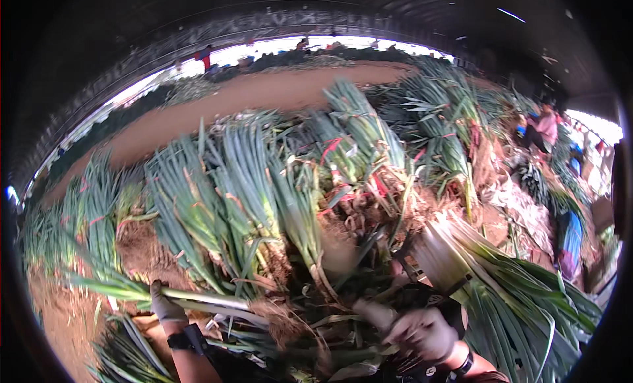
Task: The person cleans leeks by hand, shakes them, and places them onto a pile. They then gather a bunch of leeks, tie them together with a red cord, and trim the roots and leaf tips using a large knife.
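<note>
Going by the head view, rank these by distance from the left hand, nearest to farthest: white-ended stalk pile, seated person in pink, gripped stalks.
From the left hand:
1. Gripped stalks: in the hand.
2. White-ended stalk pile: to the right, past the right hand.
3. Seated person in pink: upper right, farther back.

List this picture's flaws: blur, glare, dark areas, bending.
Head view: the right hand is smeared, apparently by motion, while the left hand looks sharper; the roof sinks to near black; the opening at far right is washed out white; the brown strip of ground bows into an arch, fisheye fashion.
</note>
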Available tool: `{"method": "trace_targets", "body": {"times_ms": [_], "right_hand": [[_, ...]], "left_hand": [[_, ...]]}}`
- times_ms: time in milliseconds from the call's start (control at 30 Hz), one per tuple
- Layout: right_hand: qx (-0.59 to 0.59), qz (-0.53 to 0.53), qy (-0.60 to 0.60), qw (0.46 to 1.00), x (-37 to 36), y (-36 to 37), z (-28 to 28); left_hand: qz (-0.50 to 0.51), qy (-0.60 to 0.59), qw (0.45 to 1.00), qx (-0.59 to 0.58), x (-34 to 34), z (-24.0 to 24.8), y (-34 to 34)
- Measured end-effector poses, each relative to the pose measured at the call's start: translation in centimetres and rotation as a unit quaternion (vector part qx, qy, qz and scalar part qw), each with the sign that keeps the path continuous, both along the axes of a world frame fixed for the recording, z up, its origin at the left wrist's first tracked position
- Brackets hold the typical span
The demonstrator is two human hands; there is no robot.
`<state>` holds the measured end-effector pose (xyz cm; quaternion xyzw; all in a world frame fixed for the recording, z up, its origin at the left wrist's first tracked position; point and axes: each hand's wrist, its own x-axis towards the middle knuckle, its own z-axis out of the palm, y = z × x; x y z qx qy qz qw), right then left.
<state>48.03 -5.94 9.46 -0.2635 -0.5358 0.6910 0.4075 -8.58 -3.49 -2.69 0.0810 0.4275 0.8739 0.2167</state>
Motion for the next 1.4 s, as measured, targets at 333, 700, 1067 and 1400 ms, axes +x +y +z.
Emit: {"method": "trace_targets", "body": {"times_ms": [333,700,1067,1400], "right_hand": [[0.574,-0.039,-0.494,0.652,-7.3,6.5,-8.5],[0.438,-0.216,-0.395,0.778,-8.2,12.0,-0.7],[0.106,0.088,-0.176,0.975,-9.7,15.9,0.0],[0.21,0.051,0.011,0.976,-16.9,14.7,-5.7]], "left_hand": [[-0.194,-0.149,0.955,0.167,4.0,-2.3,6.9],[-0.421,-0.216,0.821,0.319,8.9,-1.1,11.1],[-0.306,-0.245,0.886,0.246,13.5,0.9,10.2],[-0.413,-0.148,0.89,0.121,25.4,5.1,8.9]]}}
